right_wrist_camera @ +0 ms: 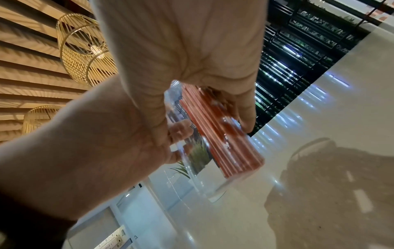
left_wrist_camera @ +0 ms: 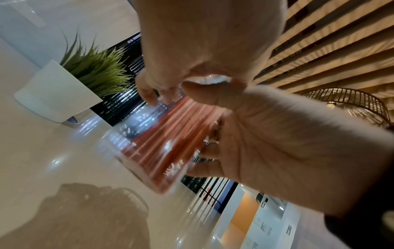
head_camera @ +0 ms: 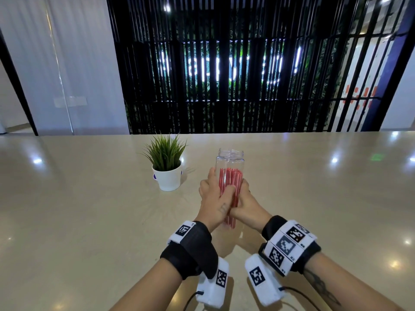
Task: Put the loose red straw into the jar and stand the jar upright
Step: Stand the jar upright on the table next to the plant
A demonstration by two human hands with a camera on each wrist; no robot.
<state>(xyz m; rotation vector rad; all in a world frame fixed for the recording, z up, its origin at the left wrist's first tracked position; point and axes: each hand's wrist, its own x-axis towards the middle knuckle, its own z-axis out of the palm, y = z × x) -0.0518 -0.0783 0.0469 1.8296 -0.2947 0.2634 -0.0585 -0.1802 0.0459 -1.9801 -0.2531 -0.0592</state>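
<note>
A clear plastic jar (head_camera: 230,161) holds a bundle of red straws (head_camera: 229,178), its open mouth pointing up and away from me. My left hand (head_camera: 213,196) grips its left side and my right hand (head_camera: 243,203) grips its right side, fingers wrapped round the wall. In the wrist views the jar (left_wrist_camera: 132,139) (right_wrist_camera: 192,170) is tilted and blurred, its base just above the table (head_camera: 89,209). The straws (left_wrist_camera: 170,143) (right_wrist_camera: 224,143) lie against the jar's base. I see no straw outside the jar.
A small green plant in a white pot (head_camera: 167,169) stands just left of the jar, close to my left hand. The beige table runs wide on both sides; a black slatted screen (head_camera: 224,86) stands beyond its far edge.
</note>
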